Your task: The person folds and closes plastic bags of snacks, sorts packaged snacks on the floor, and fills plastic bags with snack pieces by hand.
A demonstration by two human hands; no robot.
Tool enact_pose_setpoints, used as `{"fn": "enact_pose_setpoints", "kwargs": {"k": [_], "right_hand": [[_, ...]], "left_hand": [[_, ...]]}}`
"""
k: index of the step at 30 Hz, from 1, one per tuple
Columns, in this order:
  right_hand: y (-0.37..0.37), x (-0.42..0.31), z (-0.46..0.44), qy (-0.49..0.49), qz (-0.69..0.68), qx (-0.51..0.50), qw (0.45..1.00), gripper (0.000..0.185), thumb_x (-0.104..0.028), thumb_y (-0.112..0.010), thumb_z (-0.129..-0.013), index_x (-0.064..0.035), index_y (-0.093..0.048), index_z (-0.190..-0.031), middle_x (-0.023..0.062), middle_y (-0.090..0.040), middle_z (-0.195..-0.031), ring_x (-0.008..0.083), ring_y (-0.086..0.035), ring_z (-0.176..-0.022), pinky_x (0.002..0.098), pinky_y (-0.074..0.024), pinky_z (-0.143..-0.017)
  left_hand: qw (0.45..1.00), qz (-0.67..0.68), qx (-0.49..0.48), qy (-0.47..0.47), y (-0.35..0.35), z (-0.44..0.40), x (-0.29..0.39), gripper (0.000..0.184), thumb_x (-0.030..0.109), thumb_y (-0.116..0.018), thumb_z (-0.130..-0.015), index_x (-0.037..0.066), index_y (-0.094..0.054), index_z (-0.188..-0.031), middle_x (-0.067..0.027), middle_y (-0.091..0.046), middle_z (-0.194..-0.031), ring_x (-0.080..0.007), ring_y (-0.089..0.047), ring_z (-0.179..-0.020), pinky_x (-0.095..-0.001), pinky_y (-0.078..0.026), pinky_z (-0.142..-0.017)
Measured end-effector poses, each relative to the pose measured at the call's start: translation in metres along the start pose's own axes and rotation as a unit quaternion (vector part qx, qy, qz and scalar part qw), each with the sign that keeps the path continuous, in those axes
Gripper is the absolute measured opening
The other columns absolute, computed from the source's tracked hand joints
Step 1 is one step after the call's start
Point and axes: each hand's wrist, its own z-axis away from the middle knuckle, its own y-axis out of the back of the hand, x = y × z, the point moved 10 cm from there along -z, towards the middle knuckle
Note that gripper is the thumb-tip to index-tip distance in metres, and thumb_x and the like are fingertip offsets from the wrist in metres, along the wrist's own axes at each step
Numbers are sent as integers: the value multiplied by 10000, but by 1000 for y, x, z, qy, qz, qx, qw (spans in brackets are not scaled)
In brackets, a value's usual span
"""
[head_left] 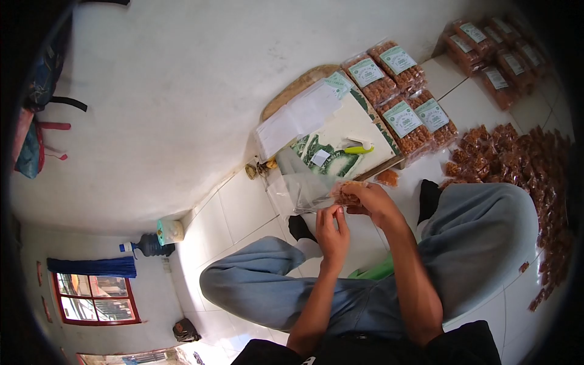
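Note:
My right hand (372,204) is closed around a small packet of brown snacks (344,193) in front of my lap. The packet lies at the mouth of a transparent plastic bag (298,190), partly inside or against it; I cannot tell which. With the fingers pinched together, my left hand (332,231) grips the near edge of the bag. Just beyond my hands is a low board (359,131) bearing a stack of white sheets (298,118), a yellow-green cutter (359,149) and a small pale paper square (320,158).
Filled, labelled snack packs (404,118) stand beside the board, and more packs (496,55) are piled at the far right. A large heap of small packets (517,158) spreads over the tiles by my right knee. A wall (170,121) rises on the left.

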Motion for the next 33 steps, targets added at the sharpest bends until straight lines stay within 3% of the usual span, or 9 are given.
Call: {"fn": "enact_pose_setpoints", "kwargs": {"k": [6,8,15,17,23,26,27,30,33], "right_hand": [[3,41,-29,-45,-172,-42,983,281,-171,-581,-884,-14,-638,-1110,53,-660,-961,146,-631,-909,292,-514,-791],[-14,37,-25,-49,-250,-125,959,304,-145,-556,-917,-5,-591,-1184,49,-647,-1024,154,-626,-947,308,-512,-836],[-19,1,-19,38,-274,-173,945,403,-222,-545,-979,19,-501,-1299,97,-602,-1193,189,-605,-1063,327,-518,-915],[-25,-13,-6,43,-317,-183,930,497,-261,-577,-968,23,-443,-1354,125,-574,-1257,215,-577,-1144,338,-493,-1004],[-46,-30,-3,76,-260,-274,923,584,-300,-568,-970,-19,-349,-1434,154,-453,-1410,269,-501,-1265,381,-456,-1064],[-47,-31,-8,65,-238,-263,933,576,-276,-598,-959,-20,-368,-1420,132,-454,-1396,240,-466,-1277,389,-404,-1090],[-50,-31,-12,65,-206,-259,941,582,-268,-603,-957,-32,-361,-1431,124,-447,-1396,240,-451,-1282,397,-377,-1098],[-52,-12,-33,23,-160,-247,956,582,-258,-605,-956,-36,-361,-1435,115,-461,-1379,237,-459,-1270,391,-386,-1084],[-56,-8,-44,-2,-140,-259,956,601,-243,-625,-946,-28,-356,-1439,111,-466,-1375,233,-482,-1249,370,-388,-1069]], "left_hand": [[998,3,3,-63,-12,15,11,94,53,-606,-906,25,-611,-996,-135,-591,-947,-313,-579,-925,-401,-477,-786],[995,47,-8,-89,-18,18,12,106,38,-610,-899,29,-605,-1004,-144,-575,-1007,-323,-553,-1008,-406,-466,-834],[992,81,12,-93,-18,22,3,122,20,-609,-895,29,-584,-1014,-157,-545,-1074,-324,-515,-1076,-423,-440,-887],[992,122,17,-29,-20,19,-10,104,21,-605,-897,27,-579,-998,-162,-542,-1069,-332,-499,-1094,-432,-421,-906],[988,137,3,-74,-16,15,18,106,47,-620,-886,20,-587,-983,-171,-523,-1054,-331,-486,-1049,-416,-414,-894],[983,172,-51,-37,-30,23,9,118,62,-635,-876,24,-605,-983,-150,-504,-1012,-321,-477,-1011,-405,-417,-883],[985,145,-65,-72,-31,26,17,125,77,-642,-874,28,-620,-986,-143,-485,-990,-323,-480,-998,-391,-425,-867],[975,159,-115,-107,-45,41,35,146,1,-650,-836,10,-603,-974,-158,-468,-1034,-326,-495,-1024,-394,-441,-851],[974,177,-121,-71,-51,51,30,130,10,-663,-833,23,-634,-959,-154,-473,-1050,-326,-495,-1036,-391,-444,-869]]}}
